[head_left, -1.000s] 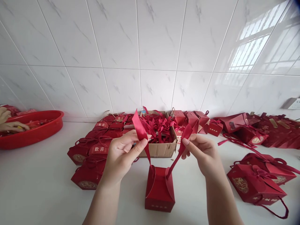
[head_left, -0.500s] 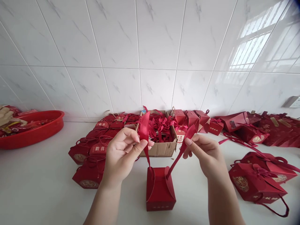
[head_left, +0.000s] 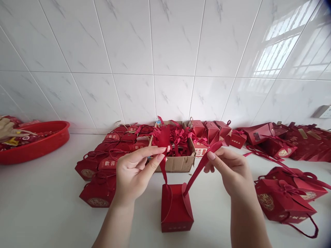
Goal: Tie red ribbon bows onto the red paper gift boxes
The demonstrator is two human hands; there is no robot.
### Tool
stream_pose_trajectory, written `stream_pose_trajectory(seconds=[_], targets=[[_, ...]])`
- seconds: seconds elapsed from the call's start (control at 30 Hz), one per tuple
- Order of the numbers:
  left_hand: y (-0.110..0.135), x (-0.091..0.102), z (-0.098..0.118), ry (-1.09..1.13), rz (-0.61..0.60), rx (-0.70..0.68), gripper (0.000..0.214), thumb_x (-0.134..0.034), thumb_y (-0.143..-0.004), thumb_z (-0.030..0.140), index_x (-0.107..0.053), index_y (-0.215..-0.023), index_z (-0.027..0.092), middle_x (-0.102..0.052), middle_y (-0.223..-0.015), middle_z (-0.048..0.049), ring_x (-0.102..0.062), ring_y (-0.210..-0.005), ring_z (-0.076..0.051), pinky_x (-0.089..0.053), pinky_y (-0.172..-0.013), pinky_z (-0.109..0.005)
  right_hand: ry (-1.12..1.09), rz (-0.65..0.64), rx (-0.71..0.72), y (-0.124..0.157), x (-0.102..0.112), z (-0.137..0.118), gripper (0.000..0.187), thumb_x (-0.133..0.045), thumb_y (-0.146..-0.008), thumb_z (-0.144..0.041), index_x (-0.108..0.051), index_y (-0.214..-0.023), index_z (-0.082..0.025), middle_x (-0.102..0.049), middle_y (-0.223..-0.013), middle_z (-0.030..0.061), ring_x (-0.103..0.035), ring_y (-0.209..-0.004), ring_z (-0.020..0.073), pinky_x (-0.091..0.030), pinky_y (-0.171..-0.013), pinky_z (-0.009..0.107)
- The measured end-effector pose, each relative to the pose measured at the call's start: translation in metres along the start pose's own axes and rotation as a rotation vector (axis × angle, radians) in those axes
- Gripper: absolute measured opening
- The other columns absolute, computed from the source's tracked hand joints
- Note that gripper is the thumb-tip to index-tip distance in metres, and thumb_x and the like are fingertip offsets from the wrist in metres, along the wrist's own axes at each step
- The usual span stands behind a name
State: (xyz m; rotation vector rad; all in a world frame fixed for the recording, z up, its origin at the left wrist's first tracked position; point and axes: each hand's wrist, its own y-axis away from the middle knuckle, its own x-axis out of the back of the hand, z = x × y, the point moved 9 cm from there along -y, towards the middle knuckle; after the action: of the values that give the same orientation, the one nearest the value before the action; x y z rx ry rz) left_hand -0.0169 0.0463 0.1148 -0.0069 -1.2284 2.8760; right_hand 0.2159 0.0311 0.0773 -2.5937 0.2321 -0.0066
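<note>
A small red gift box (head_left: 177,208) stands upright on the white counter, its curved top flaps folded in. From its top a red ribbon (head_left: 198,174) rises in two ends, spread apart like a V. My left hand (head_left: 141,168) pinches the left end between thumb and forefinger, and a loose tail of it sticks up above the fingers. The right end is pinched in my right hand (head_left: 227,168), just above and right of the box. Both hands are raised over the counter, and neither touches the box itself.
Behind the box is a cardboard box (head_left: 178,164) full of red ribbons. Tied red boxes (head_left: 97,189) are grouped at left, more red boxes (head_left: 284,201) at right. A red plastic basin (head_left: 46,150) holds wrapped items at far left; a person's hand (head_left: 7,129) is over it.
My left fingers have shifted slightly right, bunching the ribbon, and its upper tail has twisted. My right hand has moved slightly right. The hand at the basin has moved.
</note>
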Motion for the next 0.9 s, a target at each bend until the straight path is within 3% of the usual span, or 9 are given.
stream_pose_trajectory(seconds=[0.1, 0.33, 0.53, 0.7, 0.9], targets=[[0.003, 0.006, 0.003, -0.043, 0.074, -0.072, 0.017, -0.071, -0.075, 0.012, -0.074, -0.087, 0.023, -0.076, -0.085, -0.0002, -0.072, -0.079, -0.016, -0.062, -0.07, -0.027, 0.01, 0.004, 0.004, 0.0, 0.0, -0.002, 0.021, -0.067, -0.083, -0.034, -0.061, -0.067, -0.021, -0.06, -0.053, 0.0001, -0.054, -0.048, 0.0126, -0.043, -0.047, 0.025], [0.003, 0.01, 0.01, -0.181, 0.102, -0.217, 0.017, -0.071, -0.075, 0.01, -0.075, -0.076, 0.027, -0.074, -0.08, 0.0019, -0.07, -0.074, -0.015, -0.059, -0.064, -0.025, 0.008, 0.051, 0.016, -0.002, 0.005, 0.001, 0.021, -0.066, -0.083, -0.034, -0.061, -0.068, -0.02, -0.059, -0.053, -0.0004, -0.053, -0.049, 0.0113, -0.041, -0.046, 0.023], [0.0, 0.012, 0.003, -0.089, 0.188, -0.062, 0.014, -0.073, -0.073, 0.017, -0.075, -0.085, 0.025, -0.075, -0.087, 0.0004, -0.071, -0.081, -0.016, -0.061, -0.075, -0.028, 0.028, 0.078, 0.018, -0.003, 0.009, 0.001, 0.02, -0.066, -0.083, -0.034, -0.062, -0.069, -0.02, -0.058, -0.053, -0.0012, -0.054, -0.049, 0.011, -0.041, -0.045, 0.022], [0.0, 0.009, -0.003, 0.028, 0.158, 0.025, 0.017, -0.074, -0.072, 0.019, -0.075, -0.088, 0.026, -0.075, -0.089, 0.0003, -0.071, -0.085, -0.016, -0.059, -0.084, -0.027, 0.024, 0.079, 0.015, -0.005, 0.012, 0.003, 0.021, -0.067, -0.082, -0.036, -0.061, -0.07, -0.02, -0.057, -0.053, -0.0008, -0.054, -0.049, 0.012, -0.04, -0.045, 0.023], [-0.001, 0.007, -0.004, -0.001, 0.159, 0.067, 0.021, -0.072, -0.071, 0.014, -0.075, -0.09, 0.025, -0.075, -0.092, 0.0001, -0.069, -0.09, -0.017, -0.058, -0.088, -0.029, 0.031, 0.063, 0.01, -0.007, 0.011, 0.004, 0.022, -0.067, -0.083, -0.035, -0.059, -0.068, -0.02, -0.058, -0.053, -0.0006, -0.054, -0.05, 0.0116, -0.04, -0.045, 0.023]])
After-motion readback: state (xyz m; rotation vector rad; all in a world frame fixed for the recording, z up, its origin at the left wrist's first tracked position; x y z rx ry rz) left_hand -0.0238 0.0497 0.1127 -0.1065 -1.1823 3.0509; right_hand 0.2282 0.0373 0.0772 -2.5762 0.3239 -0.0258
